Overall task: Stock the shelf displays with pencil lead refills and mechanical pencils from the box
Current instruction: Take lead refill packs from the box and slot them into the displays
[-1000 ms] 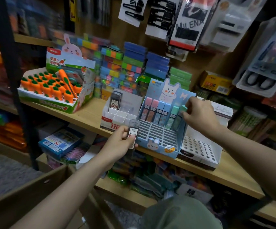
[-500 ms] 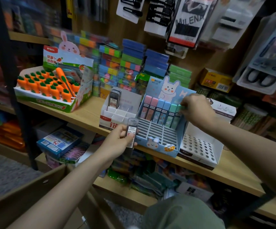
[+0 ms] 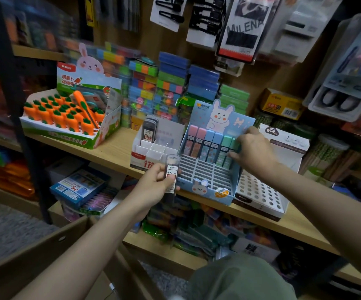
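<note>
My left grip [image 3: 153,182] pinches lead refill [image 3: 171,174], long axis upright; white divider tray [image 3: 153,151] at 12 o'clock, nearer. Right grip [image 3: 252,151] fingers green refill [image 3: 226,151].

Right hand [image 3: 253,148] hides rightmost green refill [image 3: 233,146].

blue display [image 3: 205,180] front slots free, back row filled
</note>
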{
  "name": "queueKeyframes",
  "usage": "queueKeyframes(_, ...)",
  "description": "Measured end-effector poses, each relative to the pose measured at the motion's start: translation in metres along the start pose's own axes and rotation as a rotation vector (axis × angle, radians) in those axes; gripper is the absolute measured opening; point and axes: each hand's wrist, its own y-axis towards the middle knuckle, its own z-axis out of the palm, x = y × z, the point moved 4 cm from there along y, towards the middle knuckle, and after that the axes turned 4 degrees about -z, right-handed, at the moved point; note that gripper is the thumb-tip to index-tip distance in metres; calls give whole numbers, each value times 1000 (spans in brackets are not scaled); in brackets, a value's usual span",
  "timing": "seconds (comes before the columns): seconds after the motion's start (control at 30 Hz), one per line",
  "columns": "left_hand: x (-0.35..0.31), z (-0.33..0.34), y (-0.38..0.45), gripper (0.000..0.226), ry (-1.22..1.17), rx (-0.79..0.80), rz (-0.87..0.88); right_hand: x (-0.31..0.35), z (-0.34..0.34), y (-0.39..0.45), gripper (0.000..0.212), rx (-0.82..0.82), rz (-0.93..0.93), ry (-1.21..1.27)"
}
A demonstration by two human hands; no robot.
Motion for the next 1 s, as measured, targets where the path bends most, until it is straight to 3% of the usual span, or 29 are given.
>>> queueKeyframes(0.13, -18, -5, -2, 15, -11, -14, 101, 16, -4, -5, 46, -106, -62, 131)
queueKeyframes(0.2, -34, -17, -1, 16, -65, -61, 157, 38, -9, -2, 40, -158, -156, 225)
queueKeyframes(0.3, -58, -50, 2, 13, -96, -246, 214, 79, -13, 18, 24, -136, -258, 337)
queueKeyframes(0.43, -67, -89, 3, 10, -28, -428, 253, 132, -7, 53, 28, -107, -323, 390)
queueKeyframes(0.67, -50, -92, 9, 14, 76, -320, 235, 169, 21, 89, 34, -72, -299, 402)
queueKeyframes(1.0, -52, -99, 17, 12, 67, -317, 195, 172, 31, 100, 27, -119, -285, 387)
